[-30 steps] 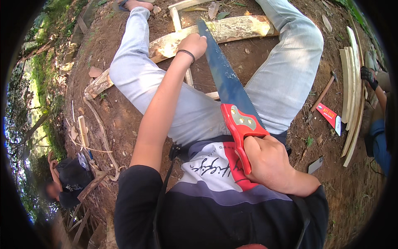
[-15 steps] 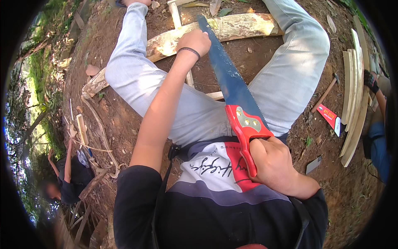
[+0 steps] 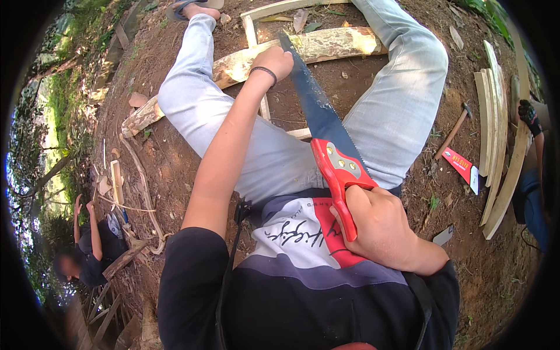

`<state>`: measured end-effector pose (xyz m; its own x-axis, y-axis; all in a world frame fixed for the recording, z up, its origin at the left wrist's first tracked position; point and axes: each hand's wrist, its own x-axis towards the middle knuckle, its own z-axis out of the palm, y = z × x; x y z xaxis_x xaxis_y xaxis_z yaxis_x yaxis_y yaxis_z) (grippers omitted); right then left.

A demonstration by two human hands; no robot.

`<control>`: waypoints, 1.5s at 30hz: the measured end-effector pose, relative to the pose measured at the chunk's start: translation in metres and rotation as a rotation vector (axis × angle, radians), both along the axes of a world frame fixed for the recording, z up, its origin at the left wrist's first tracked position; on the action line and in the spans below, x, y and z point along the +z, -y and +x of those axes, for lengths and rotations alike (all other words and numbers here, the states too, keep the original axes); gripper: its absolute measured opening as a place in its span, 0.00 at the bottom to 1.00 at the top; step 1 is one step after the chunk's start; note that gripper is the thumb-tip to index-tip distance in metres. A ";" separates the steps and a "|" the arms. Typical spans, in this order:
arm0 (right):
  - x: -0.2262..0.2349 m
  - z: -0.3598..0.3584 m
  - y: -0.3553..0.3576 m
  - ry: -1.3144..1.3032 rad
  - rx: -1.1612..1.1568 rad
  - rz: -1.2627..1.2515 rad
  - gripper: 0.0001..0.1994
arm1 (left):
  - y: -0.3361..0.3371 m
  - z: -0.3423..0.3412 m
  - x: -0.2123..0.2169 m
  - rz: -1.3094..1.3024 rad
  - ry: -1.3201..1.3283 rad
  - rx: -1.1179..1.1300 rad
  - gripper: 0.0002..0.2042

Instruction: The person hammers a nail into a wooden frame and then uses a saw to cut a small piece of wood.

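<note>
My right hand (image 3: 382, 224) grips the red handle of a hand saw (image 3: 326, 140), pulled back close to my belly. The saw's blue blade runs up and away to a long pale wooden plank (image 3: 326, 45) that lies across the bare earth between my legs. My left hand (image 3: 274, 61), with a dark band on the wrist, is stretched out and rests closed on that plank just left of the blade tip. A thin wooden strip (image 3: 252, 29) lies under the plank.
A hammer (image 3: 454, 129) and a red-and-white flat tool (image 3: 461, 166) lie on the dirt at right beside several curved wooden slats (image 3: 493, 134). A gloved hand of another person (image 3: 529, 114) touches them. A second person (image 3: 87, 248) sits at lower left among sticks.
The saw has slid back toward me, its handle now nearer my body. The person at lower left has raised both arms.
</note>
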<state>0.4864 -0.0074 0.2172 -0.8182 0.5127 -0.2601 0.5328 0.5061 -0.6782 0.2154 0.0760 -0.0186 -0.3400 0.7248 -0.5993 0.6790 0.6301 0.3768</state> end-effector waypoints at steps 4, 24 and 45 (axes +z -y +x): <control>-0.023 -0.004 -0.003 0.002 0.013 0.043 0.11 | -0.002 -0.002 -0.026 0.093 -0.126 0.065 0.22; -0.012 -0.008 -0.007 0.031 0.074 -0.017 0.09 | 0.000 0.014 -0.001 0.038 -0.053 0.076 0.22; -0.027 0.003 0.000 -0.005 0.146 -0.002 0.09 | 0.011 0.015 -0.010 -0.029 -0.054 0.038 0.22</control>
